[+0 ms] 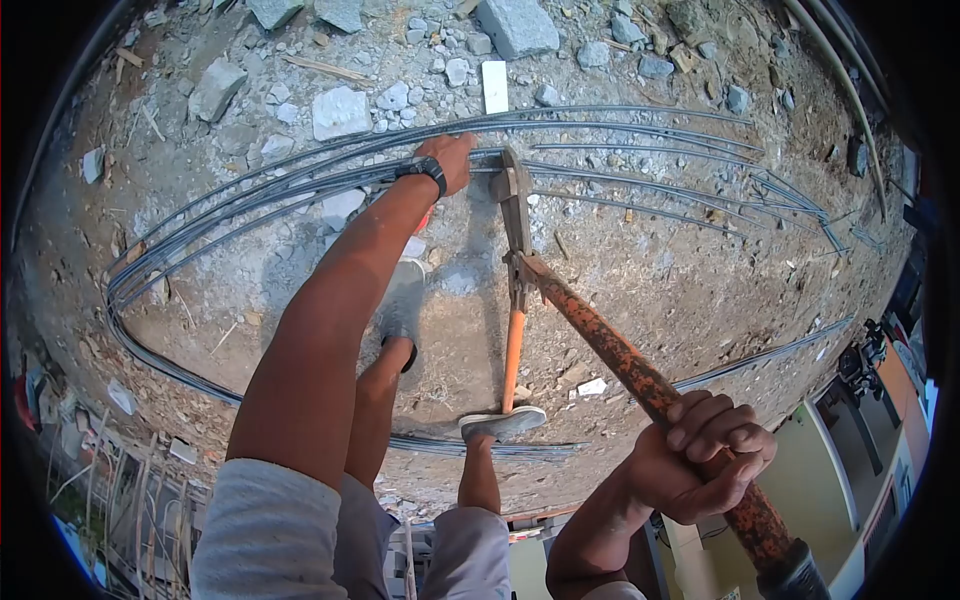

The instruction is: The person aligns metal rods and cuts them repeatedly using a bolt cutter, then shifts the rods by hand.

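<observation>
My left hand, below a dark wristwatch, is closed around thin steel rods in a long bundle on the ground. Just to its right, the jaws of a large bolt cutter sit at the rods. My right hand is wrapped around the cutter's raised, rusty orange handle, near its black end grip. The other orange handle reaches back towards me, its end at my shoe. Whether the blades touch a rod, I cannot tell.
Rubble and large stones lie beyond the rods, along with a white rectangular piece. The bundle bends round at the left, and more rods run behind my feet. Sticks stand at lower left; a building edge is at lower right.
</observation>
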Available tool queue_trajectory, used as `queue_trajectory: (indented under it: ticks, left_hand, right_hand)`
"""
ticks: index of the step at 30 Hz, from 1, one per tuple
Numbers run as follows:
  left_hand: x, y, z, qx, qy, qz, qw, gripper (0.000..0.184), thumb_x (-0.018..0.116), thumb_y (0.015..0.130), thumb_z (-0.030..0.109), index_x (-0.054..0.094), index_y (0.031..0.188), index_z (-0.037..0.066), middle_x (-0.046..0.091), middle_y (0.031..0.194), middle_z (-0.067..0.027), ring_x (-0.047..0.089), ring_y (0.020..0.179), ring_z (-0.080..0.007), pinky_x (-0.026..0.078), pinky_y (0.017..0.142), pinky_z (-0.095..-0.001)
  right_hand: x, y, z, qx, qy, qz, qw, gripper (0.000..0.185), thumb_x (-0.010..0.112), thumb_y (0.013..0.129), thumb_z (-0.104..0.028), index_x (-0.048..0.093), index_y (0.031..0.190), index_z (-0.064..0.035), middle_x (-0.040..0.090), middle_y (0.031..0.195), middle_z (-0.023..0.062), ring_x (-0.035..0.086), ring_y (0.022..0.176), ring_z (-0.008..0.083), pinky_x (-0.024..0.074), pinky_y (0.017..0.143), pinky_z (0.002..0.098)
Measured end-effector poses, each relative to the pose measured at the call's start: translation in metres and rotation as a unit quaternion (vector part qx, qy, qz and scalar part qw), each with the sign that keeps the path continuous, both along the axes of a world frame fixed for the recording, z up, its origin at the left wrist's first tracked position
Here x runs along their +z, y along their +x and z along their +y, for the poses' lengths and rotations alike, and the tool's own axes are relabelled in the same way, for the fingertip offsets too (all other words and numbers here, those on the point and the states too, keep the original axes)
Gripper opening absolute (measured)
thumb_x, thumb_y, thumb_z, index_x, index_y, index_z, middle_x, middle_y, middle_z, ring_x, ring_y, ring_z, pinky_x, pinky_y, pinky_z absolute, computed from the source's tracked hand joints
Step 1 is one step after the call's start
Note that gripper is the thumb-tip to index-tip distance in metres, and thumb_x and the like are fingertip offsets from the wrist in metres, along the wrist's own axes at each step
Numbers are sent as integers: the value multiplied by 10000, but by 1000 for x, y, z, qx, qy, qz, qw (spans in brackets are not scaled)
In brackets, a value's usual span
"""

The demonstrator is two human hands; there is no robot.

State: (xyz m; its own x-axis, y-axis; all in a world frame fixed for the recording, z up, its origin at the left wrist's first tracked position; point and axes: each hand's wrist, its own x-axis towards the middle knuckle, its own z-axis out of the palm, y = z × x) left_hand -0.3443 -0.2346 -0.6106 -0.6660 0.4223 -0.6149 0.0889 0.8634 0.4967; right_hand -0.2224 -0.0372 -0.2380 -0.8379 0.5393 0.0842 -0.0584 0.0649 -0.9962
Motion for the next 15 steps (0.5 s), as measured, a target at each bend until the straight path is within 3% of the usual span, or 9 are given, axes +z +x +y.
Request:
queue_trajectory:
  ticks: [7, 8, 11, 13, 15]
  left_hand:
    - [10, -5, 5, -3, -48, -22, 999, 323, 598, 868, 181, 576, 1165, 55, 662, 1030, -268, 629, 991, -439, 496, 880, -506]
    - [3, -3, 5, -5, -53, -16, 998, 318, 605, 867, 189, 580, 1157, 60, 662, 1033, -265, 629, 993, -437, 495, 881, -505]
    - [-11, 5, 3, 2, -54, -7, 999, 292, 624, 862, 217, 594, 1113, 70, 670, 1026, -246, 633, 989, -426, 490, 880, -504]
    - [-20, 0, 1, 1, -46, 14, 999, 270, 633, 859, 232, 601, 1074, 71, 678, 1011, -230, 635, 982, -419, 488, 874, -503]
    - [-27, 2, 1, -10, -35, 40, 999, 251, 638, 857, 245, 604, 1032, 68, 686, 988, -212, 638, 973, -412, 486, 862, -502]
  right_hand:
    - [4, 8, 2, 23, -16, -5, 1000, 236, 558, 956, -273, 466, 966, -55, 441, 650, 28, 476, 547, 148, 460, 600, 342]
    - [4, 11, -3, 13, -1, -6, 1000, 231, 497, 969, -293, 474, 939, -65, 380, 639, 14, 409, 548, 126, 412, 591, 323]
    - [10, 47, 1, 3, -20, -11, 1000, 217, 572, 938, -261, 450, 970, -84, 449, 662, 31, 504, 610, 164, 471, 703, 378]
    - [14, 86, 1, -72, -46, -38, 996, 224, 585, 904, -258, 443, 959, -94, 462, 674, 49, 543, 675, 214, 456, 881, 463]
    - [10, 149, 4, -158, -33, -103, 982, 229, 547, 890, -271, 447, 963, -78, 543, 780, 99, 593, 876, 270, 405, 1011, 521]
